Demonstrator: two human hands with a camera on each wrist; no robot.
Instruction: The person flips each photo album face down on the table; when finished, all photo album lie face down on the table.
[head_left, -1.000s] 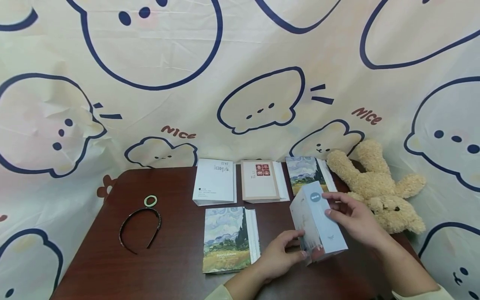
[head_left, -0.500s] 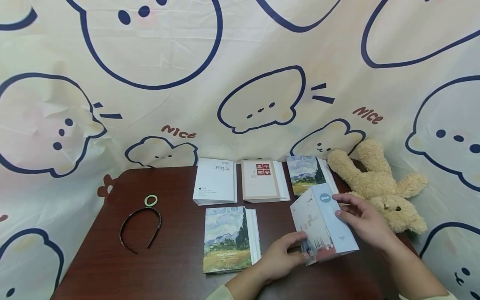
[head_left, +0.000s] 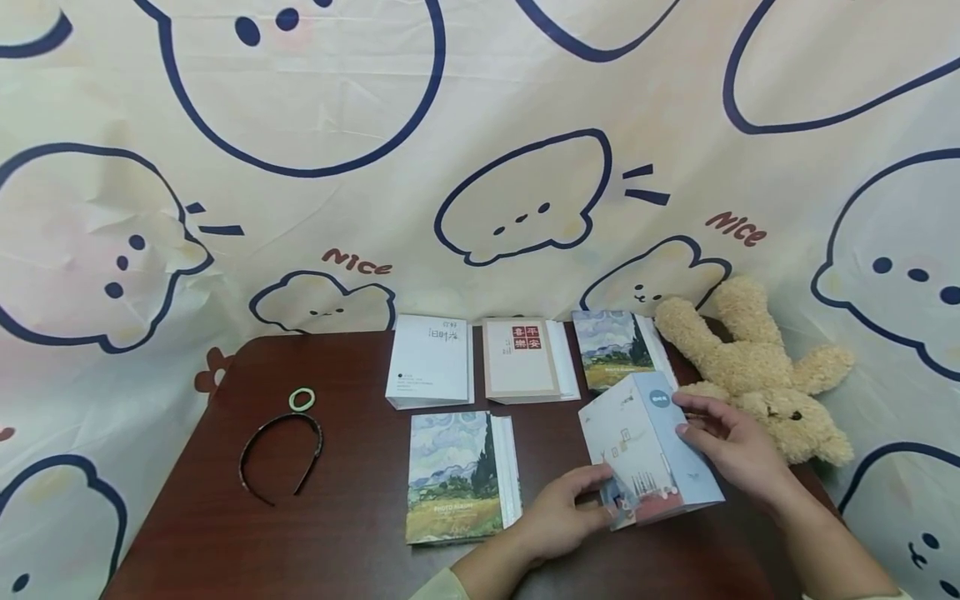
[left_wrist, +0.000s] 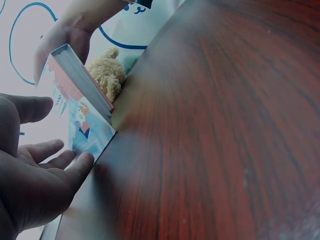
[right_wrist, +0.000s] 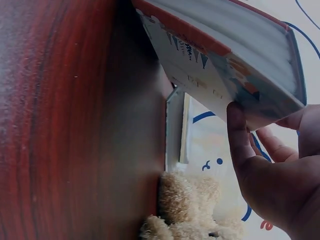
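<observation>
A thick white and pale-blue album point(head_left: 630, 454) stands tilted over the table's right half, its illustrated cover and blue spine showing in the head view. My right hand point(head_left: 738, 446) grips it at the spine, the finger and thumb tips on the spine's right edge. In the right wrist view, the fingers point(right_wrist: 239, 130) reach round the album's corner and the page block shows. At the lower left of the cover is my left hand point(head_left: 566, 508), with thumb and fingers extended and spread. The left wrist view shows the album's lower edge point(left_wrist: 102, 147) right at the tabletop.
A landscape-painted photo album point(head_left: 453, 479) lies left of the hands. Behind stand a white album point(head_left: 429, 362), a beige one point(head_left: 521, 362) and another painted one point(head_left: 613, 346). A teddy bear point(head_left: 757, 375) lies right. A headband point(head_left: 243, 454) and green ring point(head_left: 302, 400) are left.
The album has turned so that more of its illustrated cover faces the head camera. My right hand has moved slightly right and down with the spine; the left hand has barely shifted.
</observation>
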